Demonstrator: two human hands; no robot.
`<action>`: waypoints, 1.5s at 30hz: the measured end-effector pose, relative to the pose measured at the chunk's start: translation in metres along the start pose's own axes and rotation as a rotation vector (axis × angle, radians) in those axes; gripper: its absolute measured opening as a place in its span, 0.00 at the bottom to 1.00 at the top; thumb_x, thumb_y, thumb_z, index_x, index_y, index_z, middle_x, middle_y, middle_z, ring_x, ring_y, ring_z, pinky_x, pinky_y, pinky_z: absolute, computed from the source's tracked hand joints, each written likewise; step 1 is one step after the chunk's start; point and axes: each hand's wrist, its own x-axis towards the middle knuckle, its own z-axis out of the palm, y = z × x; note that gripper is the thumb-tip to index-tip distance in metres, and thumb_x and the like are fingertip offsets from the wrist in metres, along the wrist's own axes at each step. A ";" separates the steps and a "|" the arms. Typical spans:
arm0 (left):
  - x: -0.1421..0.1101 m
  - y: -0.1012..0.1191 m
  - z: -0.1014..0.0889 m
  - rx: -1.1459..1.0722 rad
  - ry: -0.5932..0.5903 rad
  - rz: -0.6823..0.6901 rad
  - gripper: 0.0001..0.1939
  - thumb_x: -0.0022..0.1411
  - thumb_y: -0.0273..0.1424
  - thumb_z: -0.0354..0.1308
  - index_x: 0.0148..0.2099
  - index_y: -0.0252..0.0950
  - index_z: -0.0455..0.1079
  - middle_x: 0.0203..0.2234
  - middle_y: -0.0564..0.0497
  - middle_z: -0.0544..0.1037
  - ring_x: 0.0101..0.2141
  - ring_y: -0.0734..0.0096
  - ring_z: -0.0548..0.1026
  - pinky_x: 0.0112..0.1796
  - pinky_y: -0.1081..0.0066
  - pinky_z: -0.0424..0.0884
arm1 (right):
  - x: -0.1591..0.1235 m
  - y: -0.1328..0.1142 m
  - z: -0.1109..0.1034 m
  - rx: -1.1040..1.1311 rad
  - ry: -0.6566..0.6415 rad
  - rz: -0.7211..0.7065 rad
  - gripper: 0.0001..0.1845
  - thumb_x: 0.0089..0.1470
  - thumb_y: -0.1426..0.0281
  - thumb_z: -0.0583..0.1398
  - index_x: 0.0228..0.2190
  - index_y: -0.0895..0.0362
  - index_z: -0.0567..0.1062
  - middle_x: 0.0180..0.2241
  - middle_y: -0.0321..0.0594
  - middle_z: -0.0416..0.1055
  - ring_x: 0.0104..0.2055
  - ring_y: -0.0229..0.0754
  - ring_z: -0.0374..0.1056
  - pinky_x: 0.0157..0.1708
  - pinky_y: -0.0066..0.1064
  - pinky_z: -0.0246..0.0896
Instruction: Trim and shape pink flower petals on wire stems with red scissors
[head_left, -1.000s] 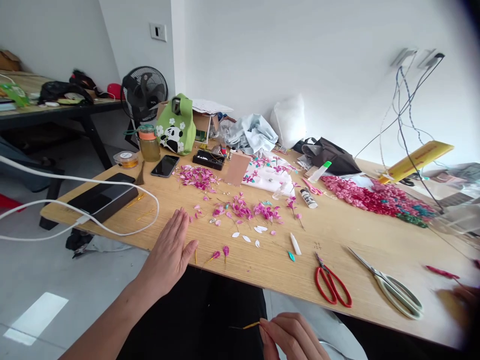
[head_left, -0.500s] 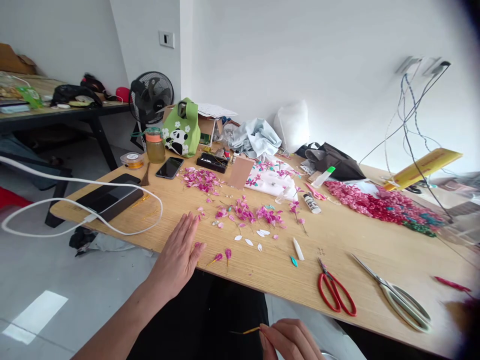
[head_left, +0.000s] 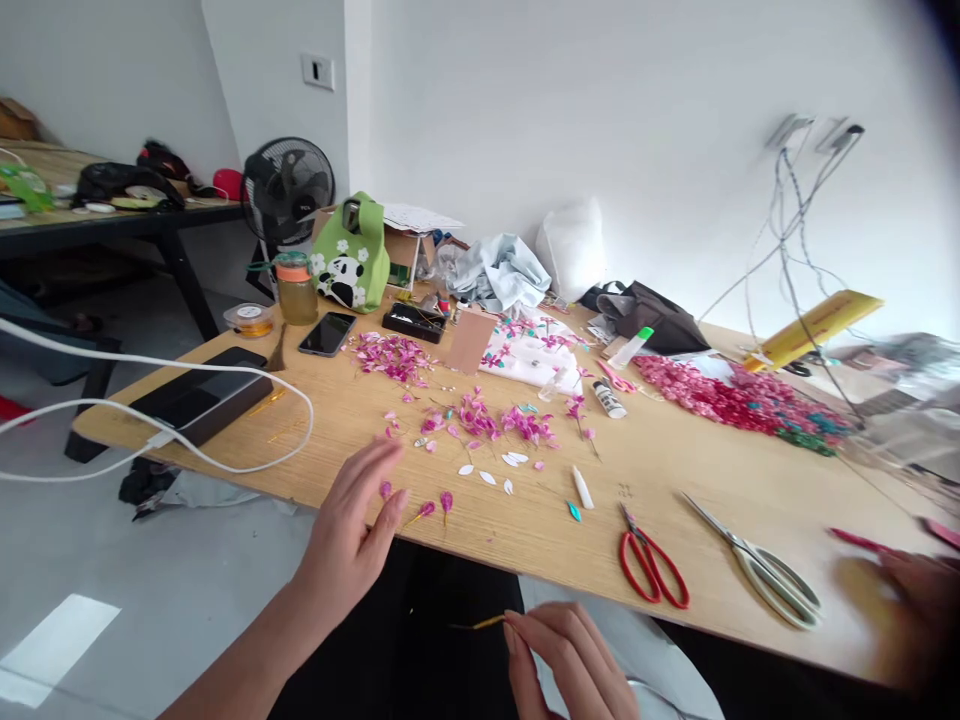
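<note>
At five o'clock I see right hand [head_left: 566, 655] pinching a yellow stem [head_left: 489, 622], probably for control; left hand [head_left: 349, 525] is spread at seven.

A: Do both ends of the yellow-wrapped stem [head_left: 490, 622] show?
B: No. One disappears into the right hand [head_left: 571, 655]; the other is dark and fades against the black trousers [head_left: 427, 585].
A: Does that hand fit the view?
B: The bottom edge cuts it off.
A: And at far right?
B: Another person's hand [head_left: 919, 580], blurred and shadowed, its fingers indistinct.
A: Can you read the yellow packet [head_left: 814, 330]?
B: Its lettering is too small. The specks [head_left: 625, 490] by the red scissors [head_left: 637, 536] are too tiny to name, and the white cable [head_left: 112, 356] runs off the left edge.
</note>
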 end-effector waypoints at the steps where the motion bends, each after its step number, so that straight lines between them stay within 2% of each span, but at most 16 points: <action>1: -0.004 0.010 0.000 -0.065 0.007 0.054 0.18 0.65 0.28 0.50 0.56 0.38 0.63 0.53 0.44 0.70 0.56 0.61 0.65 0.54 0.59 0.66 | 0.003 -0.001 -0.002 0.017 -0.030 -0.003 0.07 0.53 0.82 0.59 0.30 0.60 0.74 0.22 0.39 0.67 0.22 0.37 0.63 0.20 0.27 0.61; 4: -0.015 0.036 0.002 -0.166 -0.059 0.201 0.18 0.62 0.25 0.52 0.55 0.37 0.64 0.49 0.44 0.72 0.53 0.61 0.68 0.54 0.58 0.65 | 0.008 -0.005 -0.004 0.046 -0.156 0.034 0.09 0.54 0.83 0.57 0.35 0.60 0.73 0.26 0.41 0.69 0.26 0.39 0.65 0.24 0.29 0.64; 8: -0.027 0.053 0.013 -0.226 -0.131 0.312 0.17 0.60 0.24 0.56 0.53 0.35 0.66 0.44 0.44 0.74 0.51 0.61 0.68 0.50 0.62 0.69 | 0.008 -0.008 -0.004 0.047 -0.185 0.055 0.10 0.55 0.84 0.56 0.36 0.61 0.72 0.27 0.41 0.69 0.28 0.39 0.64 0.26 0.30 0.64; 15: -0.032 0.053 0.027 -0.257 -0.121 0.345 0.14 0.58 0.16 0.54 0.45 0.34 0.69 0.32 0.48 0.76 0.42 0.64 0.72 0.44 0.63 0.72 | 0.007 -0.009 -0.007 0.002 -0.174 0.059 0.09 0.57 0.82 0.55 0.37 0.59 0.71 0.27 0.40 0.68 0.28 0.39 0.64 0.26 0.30 0.64; 21: -0.031 0.055 0.030 -0.233 -0.101 0.340 0.11 0.58 0.16 0.52 0.39 0.35 0.70 0.26 0.49 0.74 0.34 0.65 0.73 0.40 0.62 0.73 | 0.009 -0.010 -0.008 -0.032 -0.191 0.042 0.08 0.57 0.81 0.55 0.36 0.59 0.72 0.27 0.40 0.69 0.27 0.39 0.65 0.26 0.29 0.64; 23: -0.032 0.056 0.031 -0.208 -0.086 0.349 0.11 0.59 0.16 0.52 0.39 0.35 0.70 0.26 0.49 0.74 0.33 0.66 0.72 0.40 0.61 0.73 | 0.009 -0.009 -0.008 -0.035 -0.201 0.041 0.08 0.56 0.82 0.56 0.35 0.60 0.72 0.27 0.41 0.69 0.27 0.39 0.65 0.26 0.30 0.64; 28: -0.029 0.059 0.031 -0.161 -0.059 0.402 0.14 0.59 0.16 0.53 0.45 0.33 0.70 0.27 0.49 0.75 0.33 0.66 0.72 0.41 0.62 0.73 | 0.006 -0.008 -0.009 -0.046 -0.213 0.036 0.09 0.56 0.82 0.55 0.36 0.60 0.71 0.27 0.41 0.68 0.28 0.39 0.64 0.27 0.30 0.64; 33: -0.026 0.063 0.029 -0.149 -0.039 0.429 0.10 0.58 0.16 0.51 0.38 0.32 0.70 0.24 0.50 0.73 0.32 0.67 0.72 0.42 0.62 0.72 | 0.004 -0.006 -0.009 -0.074 -0.222 0.018 0.08 0.56 0.82 0.55 0.34 0.60 0.71 0.27 0.41 0.68 0.28 0.39 0.63 0.26 0.30 0.62; 39: -0.030 0.065 0.029 -0.154 -0.080 0.431 0.10 0.58 0.16 0.50 0.33 0.34 0.67 0.22 0.51 0.71 0.30 0.68 0.70 0.45 0.59 0.70 | 0.001 -0.006 -0.009 -0.072 -0.257 -0.006 0.08 0.56 0.82 0.54 0.33 0.60 0.70 0.26 0.41 0.68 0.28 0.40 0.61 0.26 0.31 0.62; 45: -0.038 0.069 0.031 -0.192 -0.057 0.403 0.11 0.57 0.15 0.49 0.30 0.34 0.66 0.21 0.52 0.69 0.29 0.70 0.69 0.49 0.55 0.67 | 0.004 -0.013 -0.010 -0.069 -0.188 -0.022 0.08 0.54 0.84 0.56 0.31 0.61 0.71 0.24 0.42 0.68 0.28 0.40 0.60 0.25 0.30 0.61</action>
